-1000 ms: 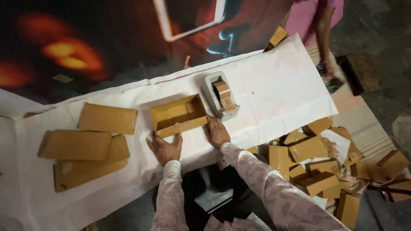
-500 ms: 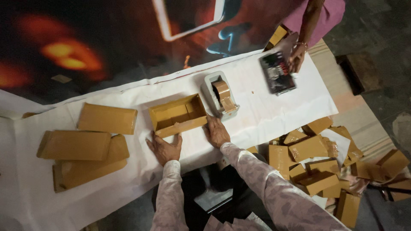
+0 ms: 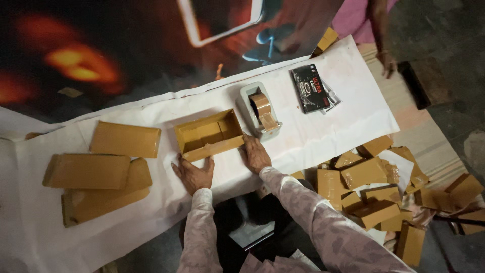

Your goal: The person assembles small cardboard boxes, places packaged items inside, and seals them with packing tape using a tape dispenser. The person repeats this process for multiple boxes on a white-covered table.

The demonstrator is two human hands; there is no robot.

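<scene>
Both hands lay flat, fingers spread, at the counter's (image 3: 323, 136) near edge, neither grip clenched: the left hand (image 3: 193, 174) touched the open box's (image 3: 209, 134) near left corner, the right hand (image 3: 255, 154) its right end. A tape dispenser (image 3: 260, 110) stood just right; flat boxes (image 3: 101, 169) lay left.

The open tray box (image 3: 209, 135) sits mid-worktop (image 3: 151, 202), with the left hand (image 3: 193, 174) at its 7 o'clock edge and the right hand (image 3: 256, 154) at 4 o'clock. A tape dispenser (image 3: 260, 111) crowds the box at 2 o'clock. Flat folded cartons (image 3: 96, 169) block 9 o'clock. Bare white cover lies open at 5 o'clock and between the dispenser and the black packet (image 3: 309, 88).
</scene>
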